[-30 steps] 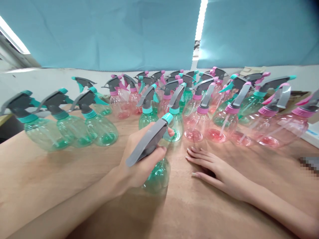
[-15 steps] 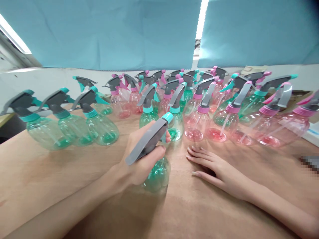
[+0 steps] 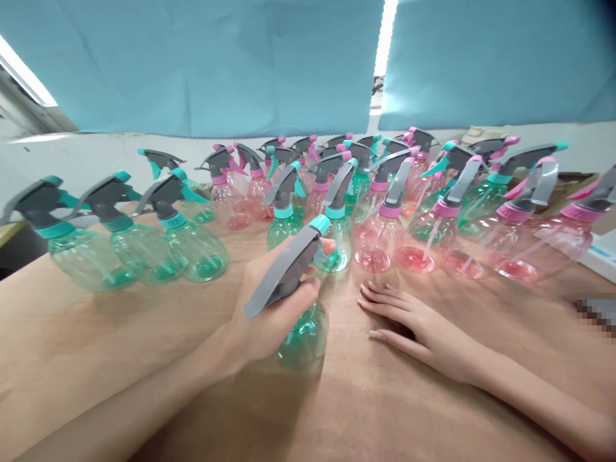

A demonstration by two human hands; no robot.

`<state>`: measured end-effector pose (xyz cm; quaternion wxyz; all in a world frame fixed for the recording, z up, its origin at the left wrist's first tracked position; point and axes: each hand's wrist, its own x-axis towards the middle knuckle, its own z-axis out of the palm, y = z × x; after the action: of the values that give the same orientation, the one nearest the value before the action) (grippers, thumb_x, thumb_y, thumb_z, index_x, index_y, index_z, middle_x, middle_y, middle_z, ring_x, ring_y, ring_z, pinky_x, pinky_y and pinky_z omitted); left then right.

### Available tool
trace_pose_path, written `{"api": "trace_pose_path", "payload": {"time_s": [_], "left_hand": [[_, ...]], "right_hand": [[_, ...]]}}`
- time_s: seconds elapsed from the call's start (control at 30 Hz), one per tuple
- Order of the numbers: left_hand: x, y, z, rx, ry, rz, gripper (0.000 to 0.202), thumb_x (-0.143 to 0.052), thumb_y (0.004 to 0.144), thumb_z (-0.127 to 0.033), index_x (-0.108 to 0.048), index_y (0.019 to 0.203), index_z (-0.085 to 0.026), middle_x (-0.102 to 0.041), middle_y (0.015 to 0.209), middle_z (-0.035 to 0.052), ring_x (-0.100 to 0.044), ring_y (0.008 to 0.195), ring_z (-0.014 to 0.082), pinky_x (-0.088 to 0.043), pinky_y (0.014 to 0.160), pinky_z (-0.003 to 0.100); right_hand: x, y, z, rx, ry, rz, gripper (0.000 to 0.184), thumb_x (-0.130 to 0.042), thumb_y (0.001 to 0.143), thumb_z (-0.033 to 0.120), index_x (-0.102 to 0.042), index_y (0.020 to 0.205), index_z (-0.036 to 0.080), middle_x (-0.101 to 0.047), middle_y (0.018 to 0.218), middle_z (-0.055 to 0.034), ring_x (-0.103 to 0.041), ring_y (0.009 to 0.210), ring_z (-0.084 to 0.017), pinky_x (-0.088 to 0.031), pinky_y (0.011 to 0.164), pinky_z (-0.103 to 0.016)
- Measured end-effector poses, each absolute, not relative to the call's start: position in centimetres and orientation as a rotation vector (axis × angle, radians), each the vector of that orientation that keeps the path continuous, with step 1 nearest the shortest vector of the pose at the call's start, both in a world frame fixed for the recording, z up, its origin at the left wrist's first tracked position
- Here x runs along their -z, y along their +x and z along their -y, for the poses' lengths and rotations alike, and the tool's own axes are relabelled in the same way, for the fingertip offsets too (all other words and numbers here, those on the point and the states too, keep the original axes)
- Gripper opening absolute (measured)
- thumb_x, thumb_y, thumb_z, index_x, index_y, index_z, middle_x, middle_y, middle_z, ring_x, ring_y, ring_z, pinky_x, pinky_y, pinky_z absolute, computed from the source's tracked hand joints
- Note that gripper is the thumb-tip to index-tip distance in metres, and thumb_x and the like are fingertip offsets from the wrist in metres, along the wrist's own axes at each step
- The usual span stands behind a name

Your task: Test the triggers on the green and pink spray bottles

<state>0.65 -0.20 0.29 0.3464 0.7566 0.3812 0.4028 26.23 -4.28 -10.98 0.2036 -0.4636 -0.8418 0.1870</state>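
From my head view, little has changed since half a second ago: my left hand still grips the same translucent green plastic spray bottle, and my right hand still lies palm down on the brown wooden counter, fingers spread and flat, holding nothing. The one small difference is my left forefinger, which was curled in under the nozzle and now reaches out a little further past it. The bottle stands upright on the counter right in front of me, nearer than all the others and just left of my right hand, which does not touch it. My left fingers and thumb are closed round its neck, hiding the collar. Its rounded body shows below my hand, clear green with a darker green base. Above my knuckles the long grey plastic trigger head slants up and away from me to its teal nozzle cap. To the left stands a row of three similar green spray bottles. Beyond is a crowd of pink and green spray bottles, and behind them hangs a blue sheet.
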Motion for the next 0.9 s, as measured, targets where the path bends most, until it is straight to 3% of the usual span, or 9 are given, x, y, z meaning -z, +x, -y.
{"api": "trace_pose_path", "payload": {"time_s": [0.17, 0.43, 0.9], "left_hand": [[-0.2, 0.9, 0.61, -1.03, 1.897, -1.007, 0.036, -0.054, 0.078, -0.021, -0.062, 0.113, -0.018, -0.051, 0.064, -0.0042, -0.04, 0.049, 0.0115, -0.036, 0.052, 0.027], [-0.14, 0.79, 0.37, -1.0, 1.937, -0.98, 0.034, -0.052, 0.077, -0.02, -0.061, 0.11, -0.019, -0.048, 0.062, -0.0057, -0.041, 0.046, 0.0104, -0.033, 0.05, 0.026], [-0.13, 0.82, 0.89, -1.012, 1.944, -1.039, 0.032, -0.053, 0.081, -0.022, -0.062, 0.112, -0.019, -0.056, 0.062, -0.0038, -0.057, 0.055, 0.0153, -0.045, 0.056, 0.028]], "right_hand": [[10.88, 26.17, 4.29, -0.521, -1.302, 2.353, 0.051, -0.05, 0.096, 0.046, -0.047, 0.142, 0.026, -0.043, 0.15, -0.0053, -0.036, 0.14, -0.026, -0.032, 0.116, -0.048], [10.85, 26.16, 4.25, -0.51, -1.317, 2.376, 0.05, -0.048, 0.097, 0.046, -0.048, 0.142, 0.024, -0.042, 0.151, -0.0056, -0.036, 0.14, -0.024, -0.03, 0.117, -0.047], [10.69, 26.1, 4.36, -0.54, -1.283, 2.319, 0.049, -0.052, 0.096, 0.044, -0.048, 0.142, 0.028, -0.046, 0.149, -0.0062, -0.039, 0.138, -0.028, -0.033, 0.114, -0.051]]}}
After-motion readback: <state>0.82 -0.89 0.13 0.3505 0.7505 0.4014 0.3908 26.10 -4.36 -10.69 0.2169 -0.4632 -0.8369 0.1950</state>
